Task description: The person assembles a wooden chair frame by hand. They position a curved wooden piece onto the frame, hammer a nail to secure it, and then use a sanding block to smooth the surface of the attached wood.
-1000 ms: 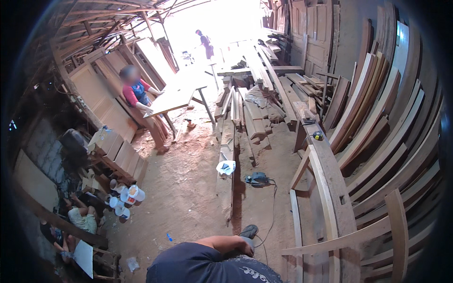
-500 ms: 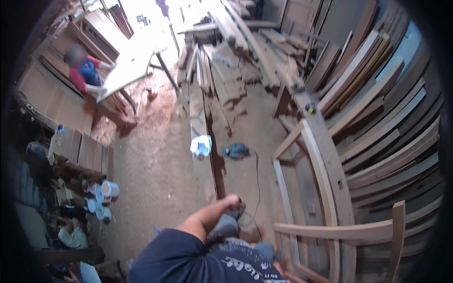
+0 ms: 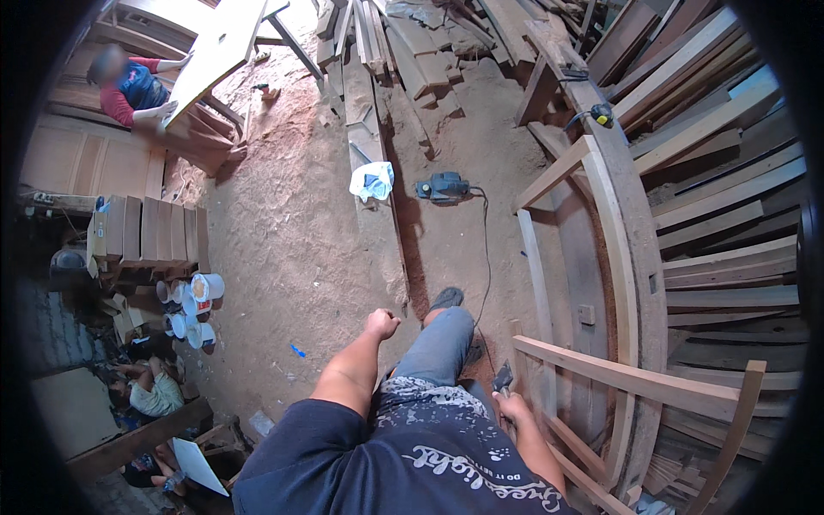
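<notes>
My left hand (image 3: 383, 324) is held out over the sandy floor, left of my knee, with its fingers curled in and nothing visible in them. At my right side, my right hand (image 3: 514, 408) grips a small tool with a dark, flat head (image 3: 503, 377); its exact kind is unclear. Beside that hand is a wooden frame (image 3: 627, 367). Ahead of my feet, a dark power planer (image 3: 443, 187) lies on the floor, its black cord (image 3: 488, 275) running back toward my right side.
A long plank (image 3: 378, 232) bears a white-and-blue cloth (image 3: 372, 181). Frames lean along a heavy beam (image 3: 651, 309) on the right, before stacked boards (image 3: 730, 257). White buckets (image 3: 207, 287) stand left. Far left, another person (image 3: 142, 90) touches a large board (image 3: 219, 51). Other people sit lower left.
My view has shifted forward and down. My left hand has moved left, away from beside my knee. My right hand and its tool have come into view.
</notes>
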A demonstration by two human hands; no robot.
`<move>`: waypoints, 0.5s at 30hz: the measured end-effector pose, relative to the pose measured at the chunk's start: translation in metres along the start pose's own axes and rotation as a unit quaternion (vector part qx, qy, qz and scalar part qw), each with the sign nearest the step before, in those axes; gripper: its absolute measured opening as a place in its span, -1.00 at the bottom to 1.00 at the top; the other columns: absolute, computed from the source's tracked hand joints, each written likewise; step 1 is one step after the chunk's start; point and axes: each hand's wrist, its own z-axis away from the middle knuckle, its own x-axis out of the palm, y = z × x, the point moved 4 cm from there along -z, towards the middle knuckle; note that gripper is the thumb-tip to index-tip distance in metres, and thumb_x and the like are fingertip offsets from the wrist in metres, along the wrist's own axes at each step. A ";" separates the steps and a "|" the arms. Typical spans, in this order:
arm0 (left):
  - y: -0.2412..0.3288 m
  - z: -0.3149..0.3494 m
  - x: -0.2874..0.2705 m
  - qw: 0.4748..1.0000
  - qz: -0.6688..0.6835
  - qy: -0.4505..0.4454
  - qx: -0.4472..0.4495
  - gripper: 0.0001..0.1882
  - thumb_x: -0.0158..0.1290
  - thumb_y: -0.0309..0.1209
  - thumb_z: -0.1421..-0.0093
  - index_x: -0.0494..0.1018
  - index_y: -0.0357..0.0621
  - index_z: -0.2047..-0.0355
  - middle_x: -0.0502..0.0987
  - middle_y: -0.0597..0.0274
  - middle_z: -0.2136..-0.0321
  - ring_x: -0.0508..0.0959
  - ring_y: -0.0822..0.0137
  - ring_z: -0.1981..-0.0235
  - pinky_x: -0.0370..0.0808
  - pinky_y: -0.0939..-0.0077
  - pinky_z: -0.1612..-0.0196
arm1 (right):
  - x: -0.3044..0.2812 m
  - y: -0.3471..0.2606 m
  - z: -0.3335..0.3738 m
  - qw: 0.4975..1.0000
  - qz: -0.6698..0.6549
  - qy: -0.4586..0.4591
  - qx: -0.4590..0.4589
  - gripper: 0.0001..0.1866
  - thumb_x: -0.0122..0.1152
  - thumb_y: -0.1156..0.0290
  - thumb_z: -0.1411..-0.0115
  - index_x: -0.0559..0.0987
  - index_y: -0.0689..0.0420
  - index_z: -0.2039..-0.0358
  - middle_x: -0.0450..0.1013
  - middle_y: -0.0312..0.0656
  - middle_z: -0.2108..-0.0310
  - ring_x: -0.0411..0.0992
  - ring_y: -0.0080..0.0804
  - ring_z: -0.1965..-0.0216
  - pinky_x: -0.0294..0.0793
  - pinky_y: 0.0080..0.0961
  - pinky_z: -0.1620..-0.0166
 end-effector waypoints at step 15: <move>0.078 -0.347 -0.169 0.921 0.204 0.322 -0.076 -0.69 0.09 -0.28 -0.20 0.69 0.00 0.11 0.68 -0.05 0.15 0.66 -0.07 0.07 0.55 0.13 -0.06 | -0.011 0.007 -0.017 0.951 0.094 -0.217 0.197 -0.35 0.11 0.00 -0.27 0.53 0.37 -0.09 0.47 0.31 -0.11 0.45 0.12 -0.19 0.43 -0.10 -0.19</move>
